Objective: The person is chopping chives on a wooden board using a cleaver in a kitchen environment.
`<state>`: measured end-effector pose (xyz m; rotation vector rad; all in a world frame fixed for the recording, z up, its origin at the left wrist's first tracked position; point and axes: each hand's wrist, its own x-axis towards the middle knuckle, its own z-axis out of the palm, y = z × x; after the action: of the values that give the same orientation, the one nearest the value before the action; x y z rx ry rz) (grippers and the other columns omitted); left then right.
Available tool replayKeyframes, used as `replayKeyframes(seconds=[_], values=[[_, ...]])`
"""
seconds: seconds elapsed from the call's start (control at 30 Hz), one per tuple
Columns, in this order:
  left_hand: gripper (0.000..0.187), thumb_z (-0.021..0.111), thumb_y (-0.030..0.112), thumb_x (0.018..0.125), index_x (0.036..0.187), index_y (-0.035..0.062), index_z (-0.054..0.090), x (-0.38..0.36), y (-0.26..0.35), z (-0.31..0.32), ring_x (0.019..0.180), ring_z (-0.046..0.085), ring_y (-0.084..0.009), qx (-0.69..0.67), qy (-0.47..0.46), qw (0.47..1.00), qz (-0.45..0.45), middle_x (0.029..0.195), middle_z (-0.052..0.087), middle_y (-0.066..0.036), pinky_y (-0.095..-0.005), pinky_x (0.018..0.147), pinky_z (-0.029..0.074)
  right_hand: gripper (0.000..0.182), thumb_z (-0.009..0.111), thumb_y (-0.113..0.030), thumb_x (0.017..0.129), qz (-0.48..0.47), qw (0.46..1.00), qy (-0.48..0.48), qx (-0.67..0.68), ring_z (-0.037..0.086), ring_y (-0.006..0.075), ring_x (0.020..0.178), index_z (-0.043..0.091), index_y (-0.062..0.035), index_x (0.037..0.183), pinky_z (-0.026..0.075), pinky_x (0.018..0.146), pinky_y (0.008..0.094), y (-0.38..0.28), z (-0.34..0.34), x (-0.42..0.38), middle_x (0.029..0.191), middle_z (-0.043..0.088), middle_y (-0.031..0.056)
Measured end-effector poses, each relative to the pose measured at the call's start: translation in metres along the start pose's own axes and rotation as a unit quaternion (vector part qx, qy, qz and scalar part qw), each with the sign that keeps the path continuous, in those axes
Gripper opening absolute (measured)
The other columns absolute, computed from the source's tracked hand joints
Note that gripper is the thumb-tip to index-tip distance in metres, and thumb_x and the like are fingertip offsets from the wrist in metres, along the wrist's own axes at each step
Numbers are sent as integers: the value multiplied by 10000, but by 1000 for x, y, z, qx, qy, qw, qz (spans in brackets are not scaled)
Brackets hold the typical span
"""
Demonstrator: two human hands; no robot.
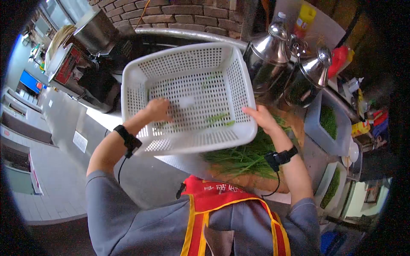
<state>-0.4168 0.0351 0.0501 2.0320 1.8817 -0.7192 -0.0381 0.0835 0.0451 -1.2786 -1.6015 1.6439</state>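
A white perforated plastic basket (pixel 188 101) is held up in front of me, tilted so its inside faces me. A few green stalks (pixel 215 118) lie in it. My right hand (pixel 262 118) grips the right rim, thumb over the edge. Inside the basket, near its lower left part, is my left hand (pixel 159 110), its fingers smeared by motion. Beneath the basket, a heap of long green stalks (pixel 247 160) is spread on a wooden cutting board (pixel 260 184), partly hidden by the basket.
Two lidded steel pots (pixel 270 57) stand at the back right. A plastic tub (pixel 326 123) of chopped greens sits right of the board, with another white container (pixel 331 183) of greens nearer me. On the left is a large steel pot (pixel 95 32) by the brick wall (pixel 183 17).
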Motion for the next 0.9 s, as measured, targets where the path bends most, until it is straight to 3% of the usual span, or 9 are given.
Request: replayKeyframes(seconds=[0.03,0.13,0.17,0.27,0.4,0.5,0.63,0.73,0.9], values=[[788,701,577,645,1086,-50,516,-8,0,12,1032,539,-301,21,98,995,26,1034,558,-184,-385,862,467,389,579,-179,838,12,999,-25,30,606,161,849,530,43,1153,481,726,278,-4,6,7,988,635,116],[719,716,536,640,1034,-39,540,-9,-4,22,1035,535,-300,2,145,989,-3,1008,573,-175,-383,874,460,317,545,-135,791,48,998,-4,-45,616,160,798,600,52,1040,489,705,295,-2,13,4,951,646,114],[597,706,462,670,1006,-8,552,-8,-11,23,1019,538,-303,-47,159,986,5,962,577,-154,-387,839,472,286,522,-110,779,29,999,4,21,616,159,778,619,61,987,488,689,296,5,15,4,889,652,98],[500,686,390,711,1008,14,542,-8,-15,-1,984,552,-311,-102,179,978,-29,937,564,-162,-391,798,483,281,522,-107,787,30,996,68,-41,616,155,762,616,64,990,488,678,296,22,20,3,894,649,94],[321,652,233,762,941,5,514,-10,-2,-15,861,587,-347,-153,481,863,21,903,566,-136,-425,736,486,266,498,-73,799,-16,996,87,30,607,141,803,618,64,993,480,704,285,18,41,-23,916,649,78],[294,656,200,769,969,19,539,8,-18,-9,858,606,-330,-213,514,827,-84,888,610,-122,-435,736,483,310,564,-114,766,-97,989,110,33,631,173,786,620,62,1015,496,693,310,2,52,-51,910,667,130],[192,623,156,792,930,32,571,16,-50,-2,757,636,-302,-248,473,845,1,759,639,-144,-424,671,485,312,560,-99,771,-133,979,156,8,617,171,811,609,67,1031,488,730,308,-12,59,-83,938,660,124],[167,594,141,816,923,15,575,-36,-44,-31,713,627,-221,-296,324,899,-16,731,627,-119,-360,639,480,311,560,-100,772,-158,968,193,6,615,173,817,608,68,1029,485,741,310,-24,71,-110,941,659,119],[159,579,137,840,930,8,551,-108,-16,-67,675,585,-137,-350,375,849,128,754,619,-76,-294,599,456,322,560,-102,770,-102,957,269,27,609,173,841,601,69,1040,480,754,312,-16,77,-147,955,655,121]])
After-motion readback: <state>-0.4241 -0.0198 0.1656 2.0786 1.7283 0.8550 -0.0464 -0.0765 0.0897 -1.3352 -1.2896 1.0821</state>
